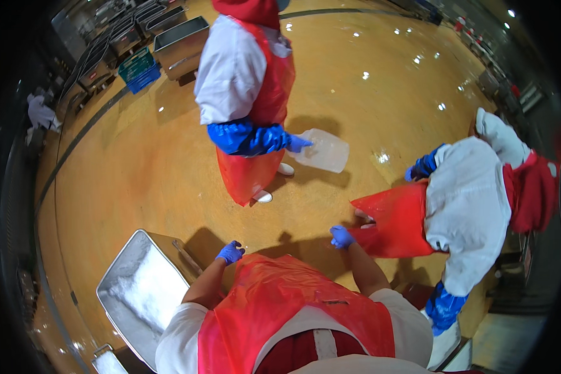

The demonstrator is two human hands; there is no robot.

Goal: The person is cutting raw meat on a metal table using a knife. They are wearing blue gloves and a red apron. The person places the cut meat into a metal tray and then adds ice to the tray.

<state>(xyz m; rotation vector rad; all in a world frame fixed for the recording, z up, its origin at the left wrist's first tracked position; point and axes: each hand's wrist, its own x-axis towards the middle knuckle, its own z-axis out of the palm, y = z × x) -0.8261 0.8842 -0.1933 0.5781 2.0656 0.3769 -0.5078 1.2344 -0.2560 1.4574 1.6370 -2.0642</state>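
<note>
My left hand, in a blue-purple glove, hangs over the floor in front of my red apron. Its fingers are loosely bent and a little apart, with nothing in them. My right hand, gloved alike, is held out beside the other side of the apron, its fingers curled in and nothing showing in them. Nearest to my left arm stands a deep metal tub holding white, ice-like material. My right hand is close to a co-worker's red apron; whether they touch, I cannot tell.
Ahead, a co-worker in blue sleeves holds a translucent plastic container. Another person bends at my right. Metal tubs and stacked green and blue crates stand far left. The yellow floor looks wet.
</note>
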